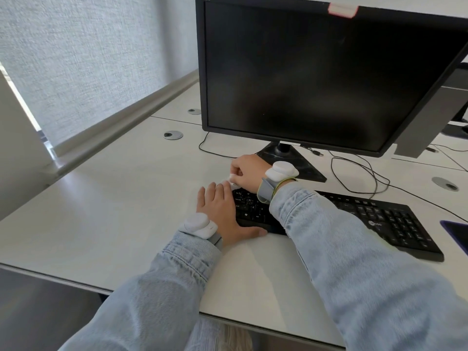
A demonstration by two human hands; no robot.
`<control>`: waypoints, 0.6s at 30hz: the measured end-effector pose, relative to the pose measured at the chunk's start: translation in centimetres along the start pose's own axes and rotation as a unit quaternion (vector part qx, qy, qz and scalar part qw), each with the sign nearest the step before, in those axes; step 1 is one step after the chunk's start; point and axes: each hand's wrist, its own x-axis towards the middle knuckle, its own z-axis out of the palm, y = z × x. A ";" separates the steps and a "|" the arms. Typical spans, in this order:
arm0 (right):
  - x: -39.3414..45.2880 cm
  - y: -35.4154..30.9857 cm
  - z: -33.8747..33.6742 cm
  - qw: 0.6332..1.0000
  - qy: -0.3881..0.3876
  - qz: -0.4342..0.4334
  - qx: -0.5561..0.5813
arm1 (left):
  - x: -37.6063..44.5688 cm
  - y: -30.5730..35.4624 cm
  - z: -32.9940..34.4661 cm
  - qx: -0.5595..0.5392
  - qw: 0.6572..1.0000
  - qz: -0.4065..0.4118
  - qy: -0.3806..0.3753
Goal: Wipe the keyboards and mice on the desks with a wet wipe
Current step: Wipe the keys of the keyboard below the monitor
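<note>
- A black keyboard [374, 214] lies flat on a pale bench [114, 198], angled so its left end sits nearest the monitor stand; a small logo shows on its lower right part.
- The left hand [222, 214] lies flat, palm down, at the keyboard's left end, fingers [215, 191] straight and together, thumb stretched along the front edge; it holds nothing.
- The right hand [247, 172] reaches across above the keyboard's top left corner, its fingers curled tight round a small white wet wipe [230, 181], of which only a scrap shows.
- Both arms wear light denim sleeves; each wrist carries a white strapped device.
- The right forearm crosses over the keyboard's middle and hides those keys.
- A large dark monitor [316, 72] stands behind on a black base [304, 168], a pink slip stuck to its top edge.
- Black cables [354, 178] loop over the bench behind the keyboard.
- A dark mat's corner [455, 231] shows at the right edge.
</note>
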 end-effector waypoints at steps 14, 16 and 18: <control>-1.1 2.2 -1.6 0.996 0.028 0.068 -0.055 | 0.1 0.4 1.1 -0.012 0.998 0.008 0.061; -0.9 1.7 -1.0 0.996 0.016 0.064 -0.060 | 0.1 0.3 1.1 -0.013 0.998 0.009 0.068; -0.9 1.2 -0.5 0.996 -0.019 0.034 -0.074 | 0.2 0.2 1.3 -0.011 0.998 0.012 0.061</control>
